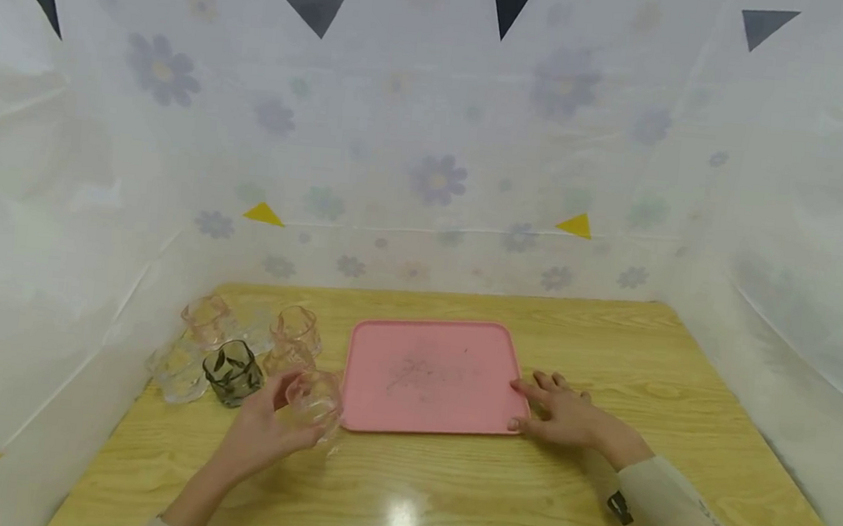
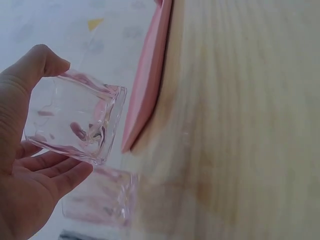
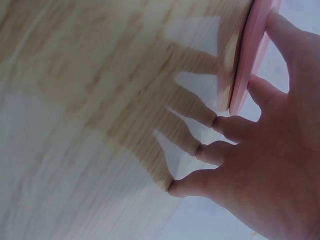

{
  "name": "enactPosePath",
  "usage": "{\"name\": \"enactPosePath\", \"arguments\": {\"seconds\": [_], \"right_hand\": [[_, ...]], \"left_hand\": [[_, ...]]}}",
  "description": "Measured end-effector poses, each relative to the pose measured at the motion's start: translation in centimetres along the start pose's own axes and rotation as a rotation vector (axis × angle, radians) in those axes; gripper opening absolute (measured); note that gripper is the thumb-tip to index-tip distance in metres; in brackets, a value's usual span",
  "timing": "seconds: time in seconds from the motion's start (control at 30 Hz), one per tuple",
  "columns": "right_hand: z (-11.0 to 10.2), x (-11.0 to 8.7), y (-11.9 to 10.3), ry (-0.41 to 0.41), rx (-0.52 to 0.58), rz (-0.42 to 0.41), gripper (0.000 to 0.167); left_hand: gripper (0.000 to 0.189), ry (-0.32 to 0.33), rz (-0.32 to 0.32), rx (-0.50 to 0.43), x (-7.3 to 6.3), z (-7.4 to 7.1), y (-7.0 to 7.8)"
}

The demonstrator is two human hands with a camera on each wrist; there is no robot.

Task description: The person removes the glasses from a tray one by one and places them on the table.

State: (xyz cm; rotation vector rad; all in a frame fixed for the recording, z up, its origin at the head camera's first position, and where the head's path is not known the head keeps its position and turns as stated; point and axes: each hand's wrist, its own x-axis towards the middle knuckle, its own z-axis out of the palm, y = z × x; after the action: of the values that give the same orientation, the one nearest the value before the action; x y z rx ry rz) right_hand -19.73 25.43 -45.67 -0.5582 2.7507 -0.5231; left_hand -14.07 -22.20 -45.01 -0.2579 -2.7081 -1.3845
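A clear, pink-tinted glass cup (image 1: 317,394) is gripped between the thumb and fingers of my left hand (image 1: 256,432), just off the left corner of a pink tray (image 1: 453,412). In the left wrist view the cup (image 2: 75,112) is held slightly tilted and looks raised from the table. My right hand (image 1: 566,413) has its fingers spread at the tray's right edge. Seen from the right wrist, the thumb and one finger touch the rim of the tray (image 3: 250,55), while the other fingertips (image 3: 178,188) rest on the wooden table.
Left of the tray stand a dark grey glass cup (image 1: 233,373), a clear cup (image 1: 180,371) and several pink-tinted cups, one at the back (image 1: 209,320). White flowered sheeting (image 1: 433,130) walls the wooden table (image 1: 461,500). A small black object (image 1: 620,508) appears by the right sleeve.
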Motion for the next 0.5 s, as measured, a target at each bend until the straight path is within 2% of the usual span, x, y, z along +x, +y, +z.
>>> {"name": "enactPosePath", "arguments": {"seconds": [0.3, 0.5], "right_hand": [[0.1, 0.1, 0.0, 0.002, -0.005, 0.000, 0.079], [0.1, 0.1, 0.1, 0.001, 0.001, -0.002, 0.080]], "left_hand": [[0.080, 0.095, 0.028, 0.039, -2.6, -2.1, -2.7], [0.077, 0.135, -0.005, 0.068, -3.7, -3.7, -3.8]]}}
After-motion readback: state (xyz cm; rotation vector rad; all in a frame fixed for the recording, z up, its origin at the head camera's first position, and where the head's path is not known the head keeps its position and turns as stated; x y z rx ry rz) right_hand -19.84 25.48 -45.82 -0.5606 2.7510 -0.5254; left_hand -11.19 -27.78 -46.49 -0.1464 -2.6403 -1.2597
